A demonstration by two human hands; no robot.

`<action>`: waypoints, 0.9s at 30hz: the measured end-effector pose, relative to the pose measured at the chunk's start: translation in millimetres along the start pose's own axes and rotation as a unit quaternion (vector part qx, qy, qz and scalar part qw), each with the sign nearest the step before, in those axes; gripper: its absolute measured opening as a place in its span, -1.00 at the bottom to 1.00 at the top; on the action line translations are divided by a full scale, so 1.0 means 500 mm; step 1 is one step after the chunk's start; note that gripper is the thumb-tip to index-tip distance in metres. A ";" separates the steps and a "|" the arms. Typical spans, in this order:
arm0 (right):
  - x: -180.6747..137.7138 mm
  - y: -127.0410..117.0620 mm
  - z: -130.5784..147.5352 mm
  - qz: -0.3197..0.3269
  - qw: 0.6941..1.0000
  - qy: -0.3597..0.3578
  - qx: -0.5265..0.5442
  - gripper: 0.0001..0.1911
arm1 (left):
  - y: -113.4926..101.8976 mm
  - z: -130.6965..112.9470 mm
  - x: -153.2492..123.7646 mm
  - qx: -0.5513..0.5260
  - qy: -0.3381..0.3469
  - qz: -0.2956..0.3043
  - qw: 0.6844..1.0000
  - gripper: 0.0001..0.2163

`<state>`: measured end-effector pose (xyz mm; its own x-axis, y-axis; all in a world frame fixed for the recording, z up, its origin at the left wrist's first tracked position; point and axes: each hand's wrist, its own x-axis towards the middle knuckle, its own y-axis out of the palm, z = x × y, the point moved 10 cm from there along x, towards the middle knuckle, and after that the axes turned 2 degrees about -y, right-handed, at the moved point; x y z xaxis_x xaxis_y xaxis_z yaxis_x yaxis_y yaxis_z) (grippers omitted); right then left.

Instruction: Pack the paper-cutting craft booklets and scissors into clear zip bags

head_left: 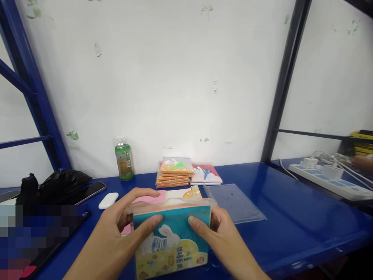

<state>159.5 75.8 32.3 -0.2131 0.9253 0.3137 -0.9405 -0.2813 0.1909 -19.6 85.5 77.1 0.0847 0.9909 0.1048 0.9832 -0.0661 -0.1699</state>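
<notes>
Both hands grip a small picture book [175, 243] with a white rabbit on its teal and yellow cover, tilted up near the table's front. Clear plastic wrap shows along its top edge. My left hand [125, 229] holds the left side, thumb pressed on the cover. At the right side, my right hand [215, 231] does the same; its fingers are partly hidden behind the book. Just behind lie a pink sheet or cover [154, 197] and a white cover with an orange figure [192, 192]. A clear plastic sleeve [236, 202] lies flat to the right.
Against the wall stand a stack of thin books [175, 175], a red-and-white book [205, 174] and a green-labelled bottle [124, 159]. To the left are a white case [108, 200], a phone [90, 192] and a black bag [64, 182]. A power strip [332, 179] lies beyond the right post [284, 81].
</notes>
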 end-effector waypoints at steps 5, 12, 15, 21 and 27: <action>-0.005 -0.014 0.029 0.035 0.991 -0.010 -0.125 -0.59 | -0.020 -0.010 -0.001 0.061 0.031 -0.012 0.998 -0.69; -0.024 -0.086 0.045 0.036 0.899 0.036 -0.436 -0.67 | -0.078 -0.013 0.004 0.060 0.047 -0.089 0.993 -0.70; -0.033 -0.099 0.012 0.022 0.835 0.073 -0.545 -0.70 | -0.089 -0.010 0.007 0.055 0.037 -0.101 0.993 -0.67; -0.036 -0.099 -0.042 0.016 0.794 0.112 -0.598 -0.72 | -0.097 0.007 0.013 0.043 0.019 -0.090 0.995 -0.66; -0.025 -0.114 -0.033 0.019 0.814 0.128 -0.566 -0.82 | -0.078 0.002 0.009 0.039 0.016 -0.068 0.997 -0.67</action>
<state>211.6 84.3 2.2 -0.1600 0.9848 0.0678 -0.5427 -0.0304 -0.8394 -57.7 92.8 83.3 -0.0425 0.9858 0.1627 0.9707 0.0793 -0.2267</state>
